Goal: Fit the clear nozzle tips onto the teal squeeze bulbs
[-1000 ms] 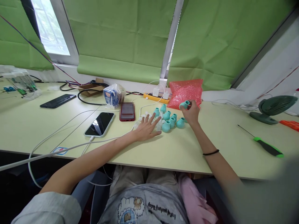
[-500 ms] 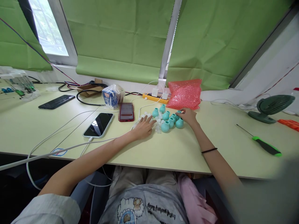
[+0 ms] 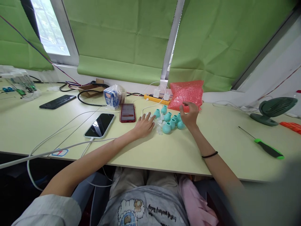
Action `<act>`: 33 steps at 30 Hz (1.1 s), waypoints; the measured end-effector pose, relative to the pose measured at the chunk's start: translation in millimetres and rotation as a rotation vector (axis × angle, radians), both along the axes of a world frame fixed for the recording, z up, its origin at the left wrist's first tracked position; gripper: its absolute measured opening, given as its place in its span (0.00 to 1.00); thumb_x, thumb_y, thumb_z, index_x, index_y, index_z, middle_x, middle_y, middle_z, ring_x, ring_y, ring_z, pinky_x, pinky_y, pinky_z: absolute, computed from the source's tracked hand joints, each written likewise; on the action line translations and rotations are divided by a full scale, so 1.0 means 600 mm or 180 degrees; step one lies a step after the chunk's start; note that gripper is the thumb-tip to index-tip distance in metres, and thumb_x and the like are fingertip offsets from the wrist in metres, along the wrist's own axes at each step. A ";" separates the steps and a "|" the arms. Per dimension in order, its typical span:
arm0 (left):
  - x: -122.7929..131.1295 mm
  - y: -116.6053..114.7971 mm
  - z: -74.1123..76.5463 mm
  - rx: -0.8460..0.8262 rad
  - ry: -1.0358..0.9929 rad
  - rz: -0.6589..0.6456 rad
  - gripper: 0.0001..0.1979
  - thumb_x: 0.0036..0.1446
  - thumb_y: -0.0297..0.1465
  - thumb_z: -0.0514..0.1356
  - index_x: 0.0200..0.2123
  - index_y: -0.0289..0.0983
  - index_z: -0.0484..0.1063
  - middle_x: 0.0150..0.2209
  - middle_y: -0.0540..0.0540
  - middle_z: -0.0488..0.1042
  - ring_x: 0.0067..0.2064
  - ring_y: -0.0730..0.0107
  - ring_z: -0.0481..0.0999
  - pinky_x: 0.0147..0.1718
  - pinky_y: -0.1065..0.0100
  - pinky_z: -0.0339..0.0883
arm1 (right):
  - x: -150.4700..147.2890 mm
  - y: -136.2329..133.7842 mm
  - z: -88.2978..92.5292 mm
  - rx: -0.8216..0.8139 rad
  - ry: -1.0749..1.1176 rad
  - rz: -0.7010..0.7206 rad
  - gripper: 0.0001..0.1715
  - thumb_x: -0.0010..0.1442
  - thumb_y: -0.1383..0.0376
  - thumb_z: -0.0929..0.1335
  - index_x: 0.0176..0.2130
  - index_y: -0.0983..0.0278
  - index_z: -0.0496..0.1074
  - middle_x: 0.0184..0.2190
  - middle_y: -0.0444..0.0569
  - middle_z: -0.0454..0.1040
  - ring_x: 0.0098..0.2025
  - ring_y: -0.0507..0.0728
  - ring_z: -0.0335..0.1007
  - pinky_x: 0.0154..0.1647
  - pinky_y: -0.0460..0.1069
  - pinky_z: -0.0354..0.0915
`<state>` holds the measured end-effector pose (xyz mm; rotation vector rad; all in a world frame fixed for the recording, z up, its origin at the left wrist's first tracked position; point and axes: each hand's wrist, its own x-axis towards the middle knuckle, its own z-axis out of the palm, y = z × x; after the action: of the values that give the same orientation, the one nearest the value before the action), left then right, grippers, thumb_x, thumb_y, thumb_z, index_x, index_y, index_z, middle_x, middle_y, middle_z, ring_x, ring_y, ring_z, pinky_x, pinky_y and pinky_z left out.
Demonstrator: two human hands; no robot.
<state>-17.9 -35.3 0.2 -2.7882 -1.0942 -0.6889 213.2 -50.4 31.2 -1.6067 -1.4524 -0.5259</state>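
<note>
Several small turquoise pots [image 3: 166,127] stand grouped on the pale table [image 3: 131,153]. Translucent plastic pieces [image 3: 159,129] lie at the group's left side, some partly covered by my left hand [image 3: 145,126], which rests with its fingers spread. Above the right side of the pots, my right hand [image 3: 190,115] is raised in front of the red bubble-wrap bag [image 3: 178,91]. Its thumb and index finger are curved with a gap between them, and nothing shows in them.
Phones [image 3: 99,125] lie on the left half, with white cables crossing the table. A wrapped box [image 3: 114,96] and yellow power strip [image 3: 156,99] sit behind. A screwdriver [image 3: 269,148] and green fan [image 3: 274,110] are at the right.
My right hand has lifted off the rear right pots and its fingers have parted. My left hand stays by the plastic pieces, its fingers slightly shifted.
</note>
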 end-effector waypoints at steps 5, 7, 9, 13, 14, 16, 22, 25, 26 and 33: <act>-0.014 0.008 0.025 -0.0147 0.0475 0.0695 0.16 0.51 0.34 0.49 0.41 0.32 0.64 0.42 0.32 0.65 0.43 0.47 0.65 0.34 0.55 0.60 | -0.109 -0.042 -0.012 0.0335 -0.0583 0.1360 0.18 0.54 0.63 0.60 0.46 0.64 0.59 0.47 0.56 0.63 0.51 0.61 0.55 0.49 0.58 0.53; -0.020 0.012 0.034 -0.0240 0.0670 0.0824 0.15 0.49 0.36 0.51 0.38 0.32 0.66 0.37 0.35 0.68 0.39 0.50 0.69 0.33 0.57 0.60 | -0.150 -0.055 -0.027 -0.0173 -0.0869 0.1663 0.21 0.55 0.63 0.59 0.49 0.64 0.57 0.52 0.57 0.56 0.54 0.62 0.51 0.51 0.60 0.51; -0.024 0.012 0.043 -0.0320 0.0832 0.0836 0.16 0.47 0.37 0.53 0.38 0.33 0.66 0.34 0.37 0.70 0.37 0.52 0.71 0.32 0.59 0.61 | -0.175 -0.062 -0.041 -0.0649 -0.1004 0.1647 0.24 0.56 0.63 0.58 0.52 0.65 0.54 0.56 0.57 0.49 0.56 0.62 0.45 0.53 0.60 0.49; -0.030 0.009 0.056 -0.0439 0.1028 0.0673 0.19 0.42 0.33 0.58 0.40 0.33 0.65 0.31 0.38 0.72 0.34 0.53 0.72 0.30 0.61 0.62 | -0.185 -0.063 -0.061 -0.1232 -0.1248 0.1447 0.28 0.57 0.60 0.57 0.55 0.69 0.50 0.59 0.59 0.42 0.59 0.65 0.36 0.53 0.63 0.46; -0.033 0.009 0.058 -0.0454 0.1044 0.0617 0.19 0.41 0.31 0.59 0.40 0.33 0.64 0.31 0.38 0.72 0.34 0.53 0.72 0.30 0.61 0.62 | -0.184 -0.062 -0.064 -0.1335 -0.1310 0.1403 0.29 0.57 0.59 0.57 0.56 0.68 0.50 0.59 0.59 0.41 0.59 0.66 0.35 0.53 0.64 0.46; -0.039 0.012 0.060 -0.0469 0.1025 0.0516 0.19 0.41 0.27 0.58 0.40 0.34 0.65 0.32 0.39 0.72 0.34 0.54 0.72 0.30 0.62 0.63 | -0.182 -0.061 -0.069 -0.1494 -0.1401 0.1311 0.30 0.56 0.57 0.57 0.56 0.66 0.49 0.59 0.58 0.40 0.59 0.69 0.34 0.51 0.66 0.46; -0.050 0.035 0.056 -0.0391 0.0497 0.0182 0.13 0.42 0.23 0.57 0.35 0.36 0.68 0.35 0.44 0.71 0.40 0.62 0.70 0.36 0.68 0.63 | -0.188 -0.060 -0.077 -0.1601 -0.1589 0.1151 0.31 0.56 0.55 0.57 0.56 0.64 0.50 0.59 0.57 0.41 0.58 0.72 0.36 0.51 0.67 0.44; -0.037 0.039 0.051 -0.0311 0.0001 0.0104 0.12 0.45 0.25 0.56 0.37 0.35 0.68 0.36 0.44 0.70 0.40 0.63 0.69 0.39 0.66 0.62 | -0.186 -0.058 -0.075 -0.1618 -0.1628 0.1084 0.32 0.56 0.54 0.57 0.56 0.66 0.49 0.58 0.59 0.44 0.57 0.71 0.42 0.51 0.65 0.44; -0.031 0.038 0.048 -0.0291 -0.0172 0.0086 0.12 0.47 0.26 0.55 0.38 0.34 0.67 0.36 0.44 0.70 0.40 0.64 0.69 0.40 0.66 0.62 | -0.185 -0.057 -0.074 -0.1614 -0.1626 0.1051 0.32 0.56 0.54 0.57 0.56 0.67 0.50 0.58 0.59 0.46 0.56 0.71 0.44 0.51 0.65 0.45; 0.008 0.018 -0.010 -0.0284 -0.1008 -0.0070 0.17 0.52 0.21 0.47 0.45 0.33 0.62 0.41 0.43 0.65 0.43 0.69 0.67 0.43 0.68 0.62 | -0.179 -0.057 -0.069 -0.1560 -0.1580 0.0853 0.29 0.53 0.55 0.60 0.49 0.71 0.58 0.52 0.62 0.57 0.53 0.68 0.51 0.51 0.60 0.49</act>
<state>-13.3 -24.2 -6.0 -2.8347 -1.1687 -1.1427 105.5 -84.5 -10.1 -1.6743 -2.2717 -0.4515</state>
